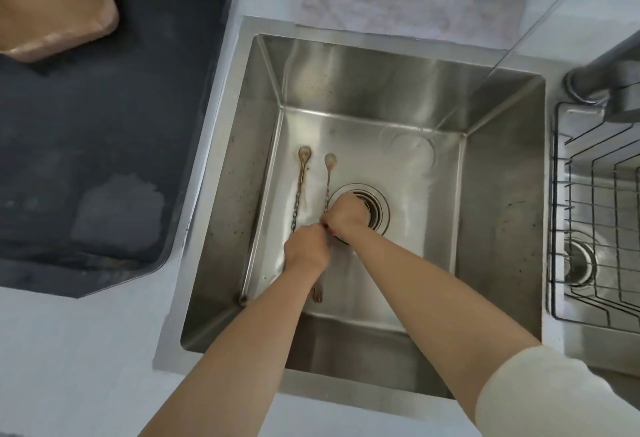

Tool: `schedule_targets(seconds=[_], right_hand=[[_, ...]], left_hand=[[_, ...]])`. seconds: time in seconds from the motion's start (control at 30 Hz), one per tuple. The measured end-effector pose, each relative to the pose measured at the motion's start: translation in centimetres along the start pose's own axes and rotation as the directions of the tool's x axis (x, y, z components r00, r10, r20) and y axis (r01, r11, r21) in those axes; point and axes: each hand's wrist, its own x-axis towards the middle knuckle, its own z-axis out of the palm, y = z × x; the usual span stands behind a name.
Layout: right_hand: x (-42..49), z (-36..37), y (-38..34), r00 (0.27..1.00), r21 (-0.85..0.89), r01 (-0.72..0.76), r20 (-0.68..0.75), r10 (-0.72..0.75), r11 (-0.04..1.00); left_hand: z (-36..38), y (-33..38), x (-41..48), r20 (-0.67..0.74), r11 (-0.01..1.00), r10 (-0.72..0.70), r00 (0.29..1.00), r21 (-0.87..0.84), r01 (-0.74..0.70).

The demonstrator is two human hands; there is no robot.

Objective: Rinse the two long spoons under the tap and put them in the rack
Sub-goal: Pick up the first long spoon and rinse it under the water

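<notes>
Two long spoons lie on the floor of the steel sink (495, 215), bowls pointing away from me. The left spoon (302, 177) is brownish with a twisted handle; my left hand (306, 249) is closed over its near end. The right spoon (329, 173) is silver, and my right hand (346, 217) pinches its handle beside the drain (375, 206). Another utensil end (317, 294) pokes out under my left wrist. The wire rack (595, 215) sits in the second basin at the right. The dark tap (602, 69) stands at the upper right; no water runs.
A dark drying mat (104, 132) covers the counter to the left, with a tan tray (52, 4) at its far corner. A cloth (408, 7) lies behind the sink. The second basin's drain (581, 260) shows under the rack.
</notes>
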Motion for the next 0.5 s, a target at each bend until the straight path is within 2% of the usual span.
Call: schedule_targets(seconds=[0.1, 0.27, 0.4, 0.5], right_hand=[[-0.1, 0.6, -0.5, 0.998, 0.024, -0.018, -0.057, 0.019, 1.0], [-0.6, 0.2, -0.7, 0.999, 0.063, -0.039, -0.018, 0.04, 0.997], [-1.7, -1.9, -1.1, 1.0, 0.081, -0.002, -0.027, 0.004, 0.997], [-3.2, -4.4, -1.6, 0.997, 0.114, 0.062, -0.062, -0.055, 0.991]], left_hand=[[0.1, 0.0, -0.3, -0.021, 0.999, 0.032, 0.999, -0.014, -0.033], [-0.2, 0.3, -0.7, -0.047, 0.994, 0.037, 0.998, -0.097, -0.041], [-1.9, 1.0, -1.4, -0.1, 0.977, 0.019, 0.995, -0.211, -0.039], [-3.8, 1.6, -2.3, -0.093, 0.955, 0.08, 0.992, -0.277, -0.103]])
